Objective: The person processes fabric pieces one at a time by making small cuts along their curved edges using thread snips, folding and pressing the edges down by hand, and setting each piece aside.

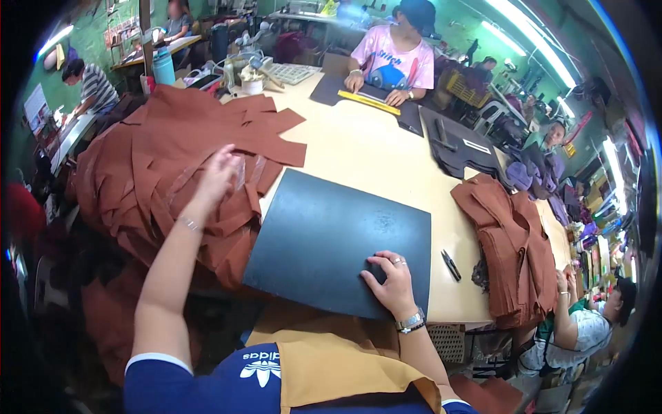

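Note:
My left hand is over the big pile of brown fabric pieces at the left, its fingers somewhat blurred; whether it touches the fabric I cannot tell. My right hand rests on the lower right part of a dark flat board, fingers curled round something small and dark that I cannot make out. The board lies on the pale table. A tan cloth lies across my front.
Small black snips lie right of the board, beside a stack of brown pieces. Across the table a person has both hands at a yellow ruler on dark fabric. Another person is at the right edge. Dark pieces lie back right.

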`<state>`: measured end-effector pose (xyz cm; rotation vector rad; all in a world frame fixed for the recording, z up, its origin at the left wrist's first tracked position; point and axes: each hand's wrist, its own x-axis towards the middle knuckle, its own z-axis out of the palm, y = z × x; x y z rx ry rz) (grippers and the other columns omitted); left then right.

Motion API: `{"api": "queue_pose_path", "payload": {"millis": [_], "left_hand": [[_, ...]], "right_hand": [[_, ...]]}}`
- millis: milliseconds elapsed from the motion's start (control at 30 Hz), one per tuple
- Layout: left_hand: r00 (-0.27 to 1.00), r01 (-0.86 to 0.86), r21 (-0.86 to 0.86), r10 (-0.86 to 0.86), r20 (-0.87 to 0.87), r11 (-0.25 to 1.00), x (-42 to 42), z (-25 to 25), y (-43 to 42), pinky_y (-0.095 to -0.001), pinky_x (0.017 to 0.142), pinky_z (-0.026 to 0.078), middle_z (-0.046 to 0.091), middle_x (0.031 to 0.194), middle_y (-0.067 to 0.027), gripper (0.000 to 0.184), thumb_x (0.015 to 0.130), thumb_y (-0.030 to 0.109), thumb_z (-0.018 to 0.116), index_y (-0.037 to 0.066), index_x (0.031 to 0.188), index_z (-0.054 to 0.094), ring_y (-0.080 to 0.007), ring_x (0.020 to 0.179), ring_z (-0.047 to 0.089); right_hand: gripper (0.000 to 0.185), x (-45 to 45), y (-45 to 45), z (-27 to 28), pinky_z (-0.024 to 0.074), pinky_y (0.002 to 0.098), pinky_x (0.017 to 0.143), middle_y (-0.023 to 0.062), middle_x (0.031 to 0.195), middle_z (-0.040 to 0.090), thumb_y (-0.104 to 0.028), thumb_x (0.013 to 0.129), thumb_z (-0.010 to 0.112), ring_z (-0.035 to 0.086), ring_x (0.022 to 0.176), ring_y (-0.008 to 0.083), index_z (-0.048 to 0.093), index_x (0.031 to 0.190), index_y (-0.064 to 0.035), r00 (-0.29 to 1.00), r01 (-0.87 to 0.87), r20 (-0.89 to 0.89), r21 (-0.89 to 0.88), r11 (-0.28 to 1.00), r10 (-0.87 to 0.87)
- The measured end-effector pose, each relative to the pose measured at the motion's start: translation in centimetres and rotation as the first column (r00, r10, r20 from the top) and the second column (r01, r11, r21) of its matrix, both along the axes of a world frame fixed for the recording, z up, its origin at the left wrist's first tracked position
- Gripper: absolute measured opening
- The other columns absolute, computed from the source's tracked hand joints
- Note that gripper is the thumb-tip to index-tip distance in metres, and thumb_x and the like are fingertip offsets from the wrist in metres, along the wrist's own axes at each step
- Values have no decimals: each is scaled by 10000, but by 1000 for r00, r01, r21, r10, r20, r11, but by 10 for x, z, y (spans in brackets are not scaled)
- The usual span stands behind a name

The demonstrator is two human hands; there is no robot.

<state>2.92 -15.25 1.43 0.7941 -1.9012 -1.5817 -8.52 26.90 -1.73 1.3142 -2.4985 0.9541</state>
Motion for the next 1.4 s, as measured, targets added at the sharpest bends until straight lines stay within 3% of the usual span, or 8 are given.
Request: {"api": "queue_pose_path", "payload": {"millis": [67, 200, 300, 400, 567, 1000, 1233, 1400], "left_hand": [[995, 32, 328, -60, 74, 944, -54, -27, -10, -413, 821, 494, 485, 1351, -46, 710, 949, 457, 603, 248, 1537, 264, -170, 924, 594], [993, -16, 571, 79, -86, 821, -116, -66, -41, -232, 591, 465, 619, 1137, -7, 502, 948, 350, 645, 230, 1410, 489, -89, 799, 620], [981, -151, 564, 195, -17, 812, -124, -59, -32, -210, 666, 462, 631, 1009, 8, 409, 943, 270, 669, 159, 1325, 575, -95, 840, 623], [843, -166, 401, 340, -416, 901, -134, -86, -34, -225, 742, 494, 642, 1013, -6, 317, 919, 120, 691, 66, 1225, 627, -90, 846, 614], [714, -152, 470, 426, -556, 869, -123, -53, 27, -256, 911, 477, 628, 1180, -58, 325, 922, -26, 619, 9, 1245, 604, -129, 1027, 583], [870, 219, 491, 59, -489, 843, -107, -57, 145, -218, 787, 516, 650, 1121, 14, 257, 985, 54, 544, 100, 1229, 608, -67, 946, 620], [857, 286, 370, -63, -511, 884, -86, -56, 150, -238, 794, 528, 644, 1059, -38, 215, 983, 39, 540, 55, 1198, 551, -97, 912, 630], [888, 444, 81, -427, -172, 892, -37, -20, 130, -249, 754, 537, 671, 988, -70, 487, 963, 84, 602, 26, 1401, 399, -112, 827, 637]], "right_hand": [[284, 1, 1, -2, 481, 412, 913, 114, 1108, 647, -220, 781, 789, 591, 1059, 303, 701, 1004, -68, 1000, 9, 2, 3, 1000, -9], [265, -2, 1, -5, 476, 407, 913, 103, 1092, 663, -217, 780, 791, 596, 1051, 294, 713, 988, -73, 999, 35, 38, -22, 999, -34], [248, -3, 2, -5, 472, 403, 913, 96, 1089, 667, -215, 784, 789, 599, 1042, 288, 718, 975, -74, 998, 34, 54, -46, 998, -32], [236, -3, 1, -3, 470, 402, 911, 91, 1090, 670, -212, 787, 787, 603, 1040, 282, 722, 969, -76, 998, 43, 58, -34, 998, -41], [233, -6, 2, -4, 470, 401, 909, 91, 1070, 678, -207, 790, 783, 606, 1038, 282, 720, 970, -73, 995, 36, 91, -66, 997, -30], [449, -35, -66, 12, 497, 372, 891, 136, 1113, 666, -311, 887, 716, 631, 1049, 295, 599, 1229, -45, 899, -16, 427, -188, 982, 96], [572, -70, -175, 33, 519, 282, 748, 91, 1110, 676, -409, 937, 664, 621, 901, 103, 529, 1310, 3, 248, -50, 928, -275, 960, 279], [303, -81, -160, 26, 510, 270, 691, 88, 938, 704, -278, 922, 706, 630, 791, 101, 688, 1033, 3, 617, -67, 727, -334, 940, 302]]}}
